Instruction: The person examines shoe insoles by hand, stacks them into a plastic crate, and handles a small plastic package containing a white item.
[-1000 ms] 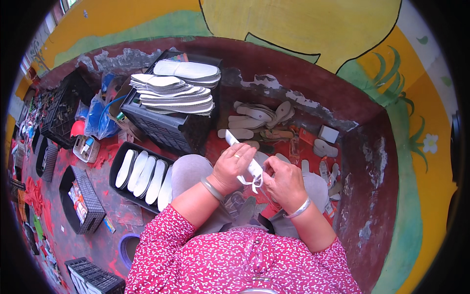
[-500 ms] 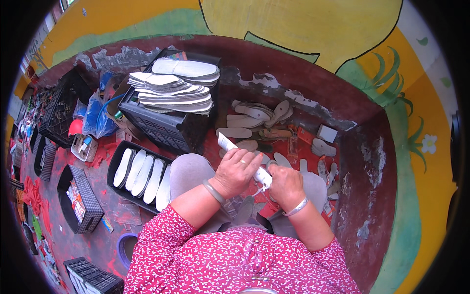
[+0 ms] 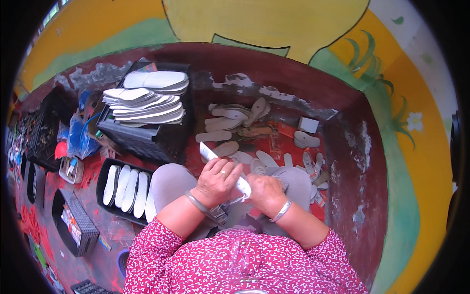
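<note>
A white insole point(image 3: 208, 153) is held up in front of my knees, tilted, its far tip showing beyond my fingers. My left hand point(image 3: 219, 182) is wrapped round its middle, fingers across the top. My right hand point(image 3: 266, 193) is closed in a fist at its near end, slightly blurred. Whatever the right fingers pinch is hidden. A thin pale strand hangs by the insole's near end. To the left, a black basket point(image 3: 102, 188) holds several white insoles point(image 3: 129, 188) standing in a row.
Stacked insoles point(image 3: 147, 105) lie on a black crate point(image 3: 139, 143) at far left. Loose insoles point(image 3: 218, 136) and a small white box point(image 3: 308, 124) lie ahead on red cloth by the wall. A checked basket point(image 3: 85, 228) stands left. My knees point(image 3: 171, 183) flank the work.
The whole view has shifted, so the surroundings sit further left and slightly lower. Both hands stay at the insole; the right hand has turned a little, its fingers now less visible.
</note>
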{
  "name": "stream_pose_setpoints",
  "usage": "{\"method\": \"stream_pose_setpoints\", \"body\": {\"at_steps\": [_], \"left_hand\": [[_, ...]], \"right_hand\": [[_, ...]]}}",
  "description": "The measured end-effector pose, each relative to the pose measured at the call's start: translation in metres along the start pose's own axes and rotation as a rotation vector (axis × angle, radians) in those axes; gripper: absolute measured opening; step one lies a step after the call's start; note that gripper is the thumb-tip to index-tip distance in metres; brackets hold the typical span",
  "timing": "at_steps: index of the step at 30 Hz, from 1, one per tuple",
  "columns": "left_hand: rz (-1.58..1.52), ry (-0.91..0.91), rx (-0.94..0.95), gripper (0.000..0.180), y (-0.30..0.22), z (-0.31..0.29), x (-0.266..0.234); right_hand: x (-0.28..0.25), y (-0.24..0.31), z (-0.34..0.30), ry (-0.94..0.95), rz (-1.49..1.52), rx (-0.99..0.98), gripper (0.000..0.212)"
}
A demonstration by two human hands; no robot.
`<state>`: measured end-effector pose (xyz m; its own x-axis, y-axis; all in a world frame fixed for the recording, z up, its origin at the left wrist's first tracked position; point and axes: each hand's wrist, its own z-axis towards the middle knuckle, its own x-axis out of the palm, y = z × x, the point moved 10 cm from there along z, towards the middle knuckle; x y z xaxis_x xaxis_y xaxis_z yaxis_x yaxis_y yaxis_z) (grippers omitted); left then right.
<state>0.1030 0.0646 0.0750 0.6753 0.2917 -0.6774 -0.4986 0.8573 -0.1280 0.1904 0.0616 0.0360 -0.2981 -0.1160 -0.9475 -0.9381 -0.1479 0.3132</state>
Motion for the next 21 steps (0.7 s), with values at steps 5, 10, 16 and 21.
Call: {"method": "stream_pose_setpoints", "body": {"at_steps": [5,10,16,21], "left_hand": [[-0.028,0.032,0.041,0.040,-0.007,-0.002,0.004],[-0.072,0.064,0.070,0.036,-0.015,-0.005,0.008],[-0.089,0.095,0.058,0.039,-0.016,-0.006,0.013],[-0.064,0.187,0.038,0.030,-0.019,-0.009,0.024]], "right_hand": [[0.018,-0.008,-0.004,0.056,0.159,-0.023,0.016],[0.023,-0.007,-0.011,0.098,0.260,-0.065,0.019],[0.004,-0.028,-0.018,0.000,0.148,0.107,0.015],[0.010,-0.029,-0.022,-0.027,0.003,0.084,0.010]]}}
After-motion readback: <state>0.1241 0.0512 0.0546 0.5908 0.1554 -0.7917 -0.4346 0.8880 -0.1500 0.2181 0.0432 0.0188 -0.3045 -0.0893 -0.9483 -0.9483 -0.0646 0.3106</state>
